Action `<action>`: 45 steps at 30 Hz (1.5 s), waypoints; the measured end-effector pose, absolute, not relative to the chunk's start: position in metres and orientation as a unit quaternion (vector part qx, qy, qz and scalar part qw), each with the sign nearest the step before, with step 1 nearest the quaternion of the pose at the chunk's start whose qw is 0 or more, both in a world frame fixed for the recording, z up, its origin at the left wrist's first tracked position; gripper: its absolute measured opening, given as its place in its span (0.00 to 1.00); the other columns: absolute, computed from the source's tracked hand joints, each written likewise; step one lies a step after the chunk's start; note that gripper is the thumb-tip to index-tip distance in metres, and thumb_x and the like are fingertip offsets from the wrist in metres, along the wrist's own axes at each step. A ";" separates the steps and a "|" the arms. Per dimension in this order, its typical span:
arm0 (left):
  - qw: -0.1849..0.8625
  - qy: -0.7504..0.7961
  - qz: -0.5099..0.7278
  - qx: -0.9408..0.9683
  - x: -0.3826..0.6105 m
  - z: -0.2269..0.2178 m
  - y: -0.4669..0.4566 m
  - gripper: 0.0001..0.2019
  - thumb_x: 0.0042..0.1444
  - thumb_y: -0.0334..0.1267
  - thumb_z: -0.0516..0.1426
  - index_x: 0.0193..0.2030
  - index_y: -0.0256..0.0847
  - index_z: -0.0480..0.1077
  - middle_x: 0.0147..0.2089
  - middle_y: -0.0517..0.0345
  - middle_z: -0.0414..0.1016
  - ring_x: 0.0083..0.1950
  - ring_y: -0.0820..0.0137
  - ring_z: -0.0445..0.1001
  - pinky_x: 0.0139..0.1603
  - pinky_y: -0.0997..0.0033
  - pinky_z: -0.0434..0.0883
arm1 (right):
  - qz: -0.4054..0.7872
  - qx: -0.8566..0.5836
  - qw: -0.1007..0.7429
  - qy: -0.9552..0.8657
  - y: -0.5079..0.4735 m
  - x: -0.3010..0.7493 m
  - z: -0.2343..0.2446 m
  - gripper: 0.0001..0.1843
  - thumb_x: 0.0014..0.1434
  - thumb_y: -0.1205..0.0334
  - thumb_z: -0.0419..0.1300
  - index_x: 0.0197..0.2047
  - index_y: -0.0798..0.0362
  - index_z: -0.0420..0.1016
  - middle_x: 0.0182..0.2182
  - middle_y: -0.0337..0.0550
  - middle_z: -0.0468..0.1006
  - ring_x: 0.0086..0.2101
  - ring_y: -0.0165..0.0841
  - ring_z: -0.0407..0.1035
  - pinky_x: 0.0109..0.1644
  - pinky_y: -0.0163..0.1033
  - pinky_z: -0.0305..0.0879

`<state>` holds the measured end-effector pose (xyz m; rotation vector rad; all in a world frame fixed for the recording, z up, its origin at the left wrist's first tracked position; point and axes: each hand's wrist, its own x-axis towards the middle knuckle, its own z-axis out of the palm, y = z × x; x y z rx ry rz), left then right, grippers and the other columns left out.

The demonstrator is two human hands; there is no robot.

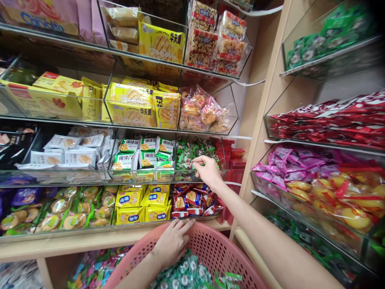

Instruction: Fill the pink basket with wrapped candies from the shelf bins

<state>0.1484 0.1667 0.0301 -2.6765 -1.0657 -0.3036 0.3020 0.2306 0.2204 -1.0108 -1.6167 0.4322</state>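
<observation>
My right hand reaches over the front of a clear bin of small green-wrapped candies. Its thumb and fingertips are drawn together in a pinch, and whatever they grip is too small to name. Lower down, my left hand is back-up inside the far side of a pink perforated plastic basket, fingers stretched towards the rim. Beneath that hand lie many green-and-white wrapped candies in the basket. Brighter green packets rest to their right.
Clear acrylic bins line the shelves, holding yellow waffle packs, green-and-white snack packs and yellow packets. Red-and-blue biscuit packs sit below the candy bin. A wooden upright divides off the right-hand shelves, with purple packets.
</observation>
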 end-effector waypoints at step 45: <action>0.149 -0.360 -0.104 -0.915 0.147 0.031 0.166 0.04 0.53 0.36 0.58 0.32 0.38 0.69 0.69 0.53 0.51 0.63 0.60 0.57 0.60 0.55 0.56 | 0.243 -0.542 0.225 -0.772 0.056 0.415 0.057 0.08 0.59 0.68 0.48 0.34 0.49 0.67 0.30 0.37 0.74 0.34 0.32 0.70 0.39 0.34 0.63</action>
